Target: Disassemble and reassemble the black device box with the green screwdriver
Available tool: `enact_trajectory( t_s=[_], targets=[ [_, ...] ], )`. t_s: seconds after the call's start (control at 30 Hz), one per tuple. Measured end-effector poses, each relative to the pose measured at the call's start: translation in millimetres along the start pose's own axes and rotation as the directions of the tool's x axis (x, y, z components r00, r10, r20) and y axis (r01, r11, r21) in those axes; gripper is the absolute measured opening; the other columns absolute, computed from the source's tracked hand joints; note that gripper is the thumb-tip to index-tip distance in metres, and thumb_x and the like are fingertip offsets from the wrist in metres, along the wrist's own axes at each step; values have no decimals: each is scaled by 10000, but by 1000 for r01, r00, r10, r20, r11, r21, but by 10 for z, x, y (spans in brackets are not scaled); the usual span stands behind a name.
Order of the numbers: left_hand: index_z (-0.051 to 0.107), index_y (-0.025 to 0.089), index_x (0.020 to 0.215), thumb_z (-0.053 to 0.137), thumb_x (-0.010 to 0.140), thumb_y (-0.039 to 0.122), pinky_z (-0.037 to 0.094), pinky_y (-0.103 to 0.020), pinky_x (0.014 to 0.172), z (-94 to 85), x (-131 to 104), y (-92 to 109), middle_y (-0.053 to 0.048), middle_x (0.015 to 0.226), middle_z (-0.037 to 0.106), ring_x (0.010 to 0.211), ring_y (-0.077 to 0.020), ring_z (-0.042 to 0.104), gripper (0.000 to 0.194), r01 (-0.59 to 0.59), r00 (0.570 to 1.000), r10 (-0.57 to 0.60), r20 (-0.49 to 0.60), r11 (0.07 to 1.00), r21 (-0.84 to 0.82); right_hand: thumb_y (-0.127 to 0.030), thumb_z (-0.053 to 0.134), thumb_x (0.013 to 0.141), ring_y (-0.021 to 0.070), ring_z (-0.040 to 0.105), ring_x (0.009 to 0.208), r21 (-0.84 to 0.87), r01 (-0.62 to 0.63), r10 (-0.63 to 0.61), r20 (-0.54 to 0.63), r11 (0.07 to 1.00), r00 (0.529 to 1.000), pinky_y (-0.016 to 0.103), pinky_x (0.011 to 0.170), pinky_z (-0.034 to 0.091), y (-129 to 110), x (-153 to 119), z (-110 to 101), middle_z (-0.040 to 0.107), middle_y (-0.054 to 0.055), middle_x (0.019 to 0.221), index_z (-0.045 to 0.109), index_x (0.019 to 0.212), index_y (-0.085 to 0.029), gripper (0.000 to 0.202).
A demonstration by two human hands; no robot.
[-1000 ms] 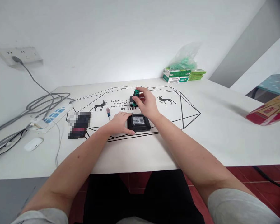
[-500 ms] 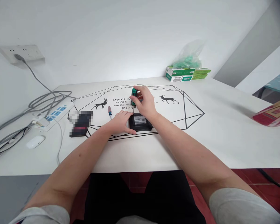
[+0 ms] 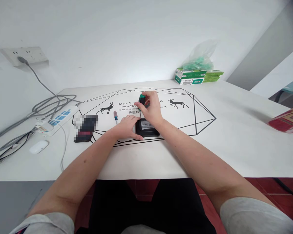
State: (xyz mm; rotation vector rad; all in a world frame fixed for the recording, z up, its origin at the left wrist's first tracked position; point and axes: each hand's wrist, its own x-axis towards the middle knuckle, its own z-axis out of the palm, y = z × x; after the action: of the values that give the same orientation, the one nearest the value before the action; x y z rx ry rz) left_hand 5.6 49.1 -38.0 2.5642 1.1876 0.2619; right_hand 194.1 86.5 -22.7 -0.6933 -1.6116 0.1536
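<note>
A black box-like device with a printed label lies flat on the white table. My right hand is closed round the handle of a green and black screwdriver, held nearly upright. Its shaft points down to the device's upper left corner; the tip is too small to make out. Against the device's left side rests my left hand, thumb along the front edge and fingers at the back corner. A second, smaller screwdriver with a red and blue handle lies to the left of that hand.
Farther left are a blurred dark object, a white case, glasses, cables and a power strip. Green and white boxes with a plastic bag stand at the back right. A red package sits at the right edge.
My right hand has changed its grip slightly on the green screwdriver, whose handle now leans a little differently. The whole view has shifted slightly. My left hand keeps its place at the device.
</note>
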Motion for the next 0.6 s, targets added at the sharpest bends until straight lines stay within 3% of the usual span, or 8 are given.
enact_trajectory(
  t_s=[0.1,0.2,0.33,0.47,0.6],
  targets=[
    [501,229,1561,773,705,905,393,-585,1173,-18,-8,26,-187,1474,580,1401,-460,478,1123,14,1000,-14,11,1000,0,-487,528,1075,278,659,1224,82,-42,43,-3,996,999,502,991,613,-60,2,-22,680,111,1304,604,1244,-291,270],
    [496,242,1565,769,710,900,389,-584,1177,-35,-14,51,-181,1464,586,1404,-461,476,1113,24,999,-24,24,1000,4,-480,406,1116,242,710,1158,182,-127,118,58,975,991,500,1033,605,-96,2,-17,706,100,1354,573,1284,-297,300],
    [522,233,1531,767,721,892,407,-571,1166,-38,-17,63,-180,1461,585,1390,-450,485,1072,23,1000,-23,16,1000,6,-503,556,1055,212,678,1020,153,-160,154,50,975,987,415,864,617,-77,1,31,695,71,1208,537,1208,-298,257],
    [523,225,1530,771,728,883,415,-568,1156,-35,-14,62,-184,1456,581,1381,-447,488,1067,12,1000,-12,16,1000,5,-441,711,969,207,610,938,48,-95,95,-15,994,995,424,854,586,-57,14,31,618,44,1096,583,1177,-296,284],
    [514,225,1531,785,723,869,396,-568,1175,-39,-14,63,-189,1466,574,1394,-440,483,1069,24,999,-25,25,1000,18,-476,613,1041,217,634,952,86,-80,75,55,993,996,431,876,589,-67,44,-37,651,48,1065,658,1225,-290,266]
  ],
)
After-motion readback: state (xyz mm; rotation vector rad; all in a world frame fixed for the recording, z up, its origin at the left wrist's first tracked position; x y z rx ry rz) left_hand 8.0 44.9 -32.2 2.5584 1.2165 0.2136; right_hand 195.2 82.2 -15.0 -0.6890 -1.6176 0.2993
